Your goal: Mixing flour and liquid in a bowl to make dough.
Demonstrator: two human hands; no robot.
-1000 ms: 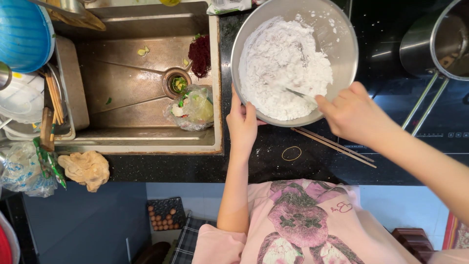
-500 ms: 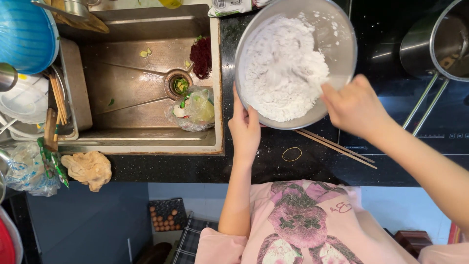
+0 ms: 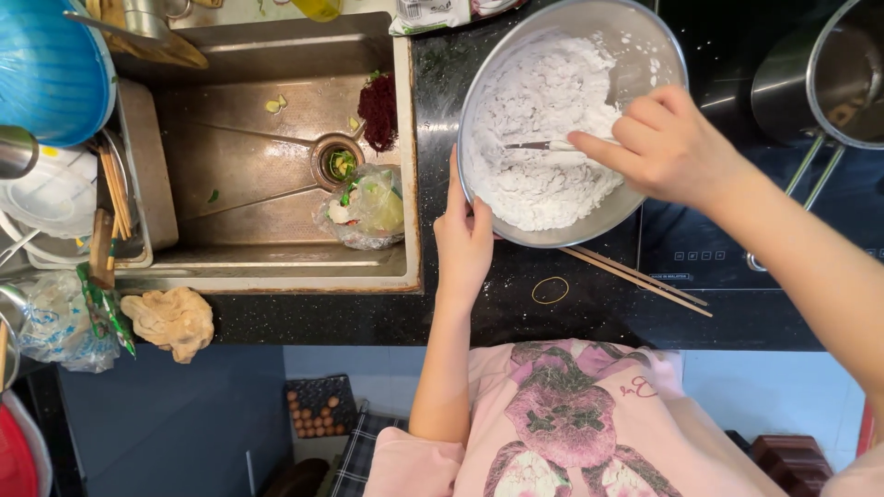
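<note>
Left hand (image 3: 463, 241) flat and open, right hand (image 3: 665, 147) curled in a grip.

One head-worn camera looks straight down, close over a dark counter (image 3: 479, 322): sink (image 3: 276, 239) at left, metal bowl (image 3: 645, 46) centre-right, the wearer's own body along the near edge

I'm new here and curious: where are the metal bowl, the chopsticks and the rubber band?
metal bowl (image 3: 656, 55): head view, bare upper-right rim.
chopsticks (image 3: 635, 278): head view, mid-length.
rubber band (image 3: 551, 280): head view, top edge of loop.

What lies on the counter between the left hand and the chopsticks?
In the head view, a single rubber band lies on the black counter, apart from the left hand and the chopsticks.
</note>
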